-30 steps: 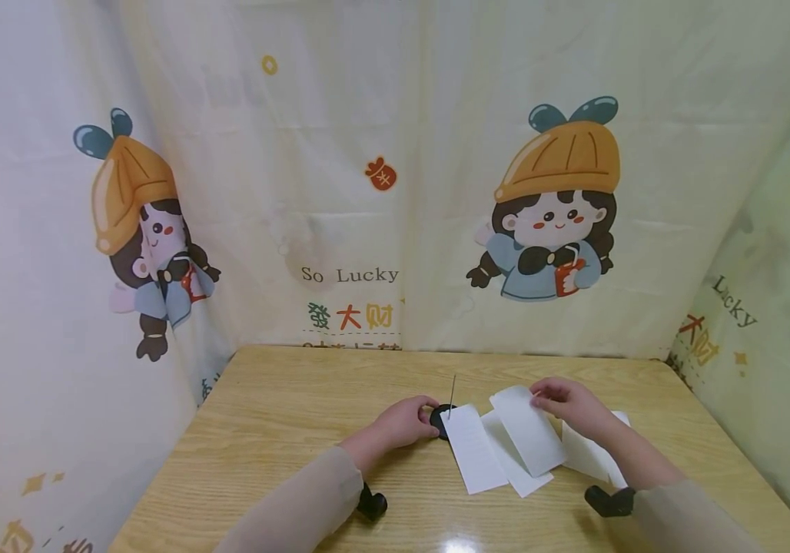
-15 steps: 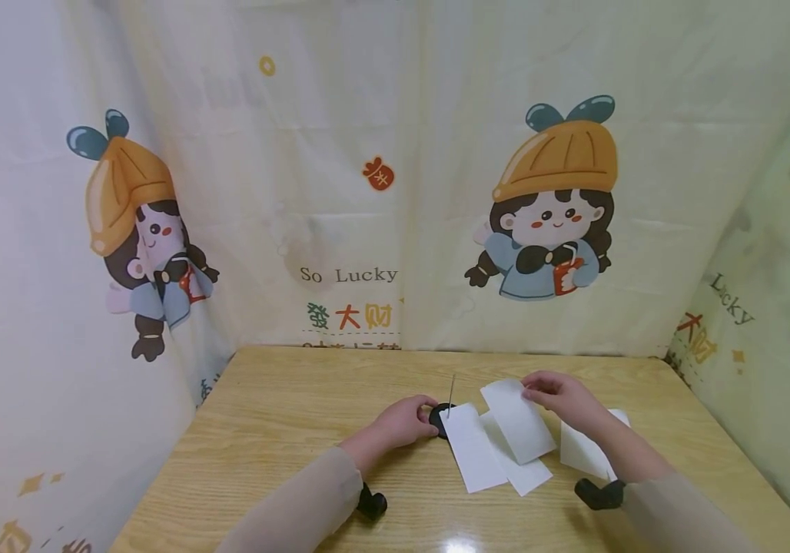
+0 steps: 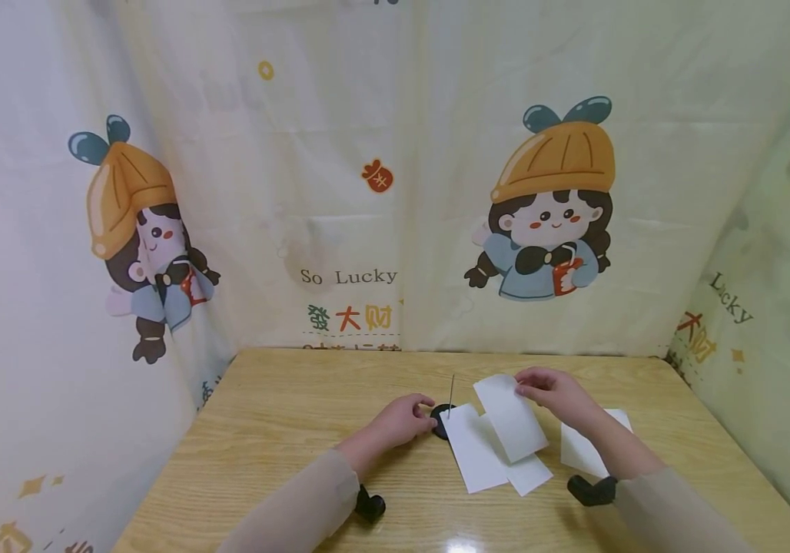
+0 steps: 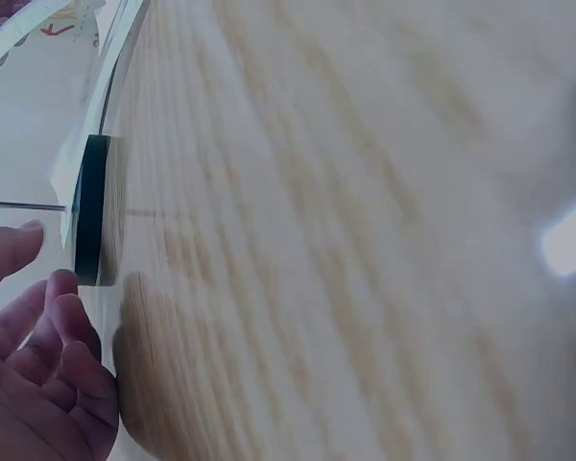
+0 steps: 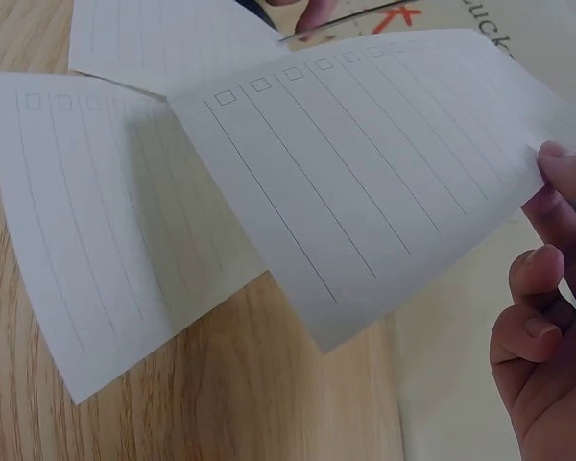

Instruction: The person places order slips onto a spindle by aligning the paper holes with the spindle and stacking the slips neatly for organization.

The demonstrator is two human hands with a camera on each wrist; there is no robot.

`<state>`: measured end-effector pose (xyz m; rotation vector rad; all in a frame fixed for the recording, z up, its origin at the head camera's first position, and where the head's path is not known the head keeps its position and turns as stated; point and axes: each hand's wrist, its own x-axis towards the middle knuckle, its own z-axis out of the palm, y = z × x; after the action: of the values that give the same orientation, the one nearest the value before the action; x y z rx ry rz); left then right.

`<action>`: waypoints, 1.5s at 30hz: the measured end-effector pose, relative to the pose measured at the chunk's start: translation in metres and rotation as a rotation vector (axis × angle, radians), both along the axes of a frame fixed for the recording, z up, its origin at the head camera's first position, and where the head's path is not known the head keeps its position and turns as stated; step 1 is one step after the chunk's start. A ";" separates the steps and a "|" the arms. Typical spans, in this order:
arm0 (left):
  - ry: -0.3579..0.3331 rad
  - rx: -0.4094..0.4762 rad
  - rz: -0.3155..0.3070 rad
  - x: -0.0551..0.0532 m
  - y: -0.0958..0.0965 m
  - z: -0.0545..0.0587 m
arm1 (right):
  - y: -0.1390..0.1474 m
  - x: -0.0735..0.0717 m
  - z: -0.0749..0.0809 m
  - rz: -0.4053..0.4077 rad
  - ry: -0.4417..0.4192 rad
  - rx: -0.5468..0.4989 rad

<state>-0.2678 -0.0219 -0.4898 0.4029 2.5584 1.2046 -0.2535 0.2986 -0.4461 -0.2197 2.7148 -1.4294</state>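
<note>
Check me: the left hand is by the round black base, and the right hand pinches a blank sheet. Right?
The sheet isn't blank: the right wrist view shows printed lines and small boxes. The left hand is by the round black base, and the right hand pinches the sheet.

The left sleeve and right sleeve are plain beige. A stubby, bent black piece juts at the left cuff's five o'clock, its black twin at the right cuff's nine o'clock.
</note>
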 end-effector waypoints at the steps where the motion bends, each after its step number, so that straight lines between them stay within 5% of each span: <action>1: 0.005 0.007 0.001 0.000 0.000 0.000 | -0.001 0.000 0.000 -0.003 -0.004 -0.003; 22: 0.096 0.185 0.094 0.001 0.002 0.011 | -0.019 -0.003 0.010 0.032 0.012 -0.075; 32: 0.196 0.239 0.081 0.005 0.015 0.028 | -0.026 -0.005 0.011 0.048 0.029 -0.103; 45: 0.177 0.327 0.141 0.005 0.025 0.037 | -0.039 -0.010 0.007 0.026 0.035 -0.142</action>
<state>-0.2631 0.0032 -0.4527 0.4205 2.5722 1.7202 -0.2639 0.2600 -0.4391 -0.2885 2.6285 -1.6280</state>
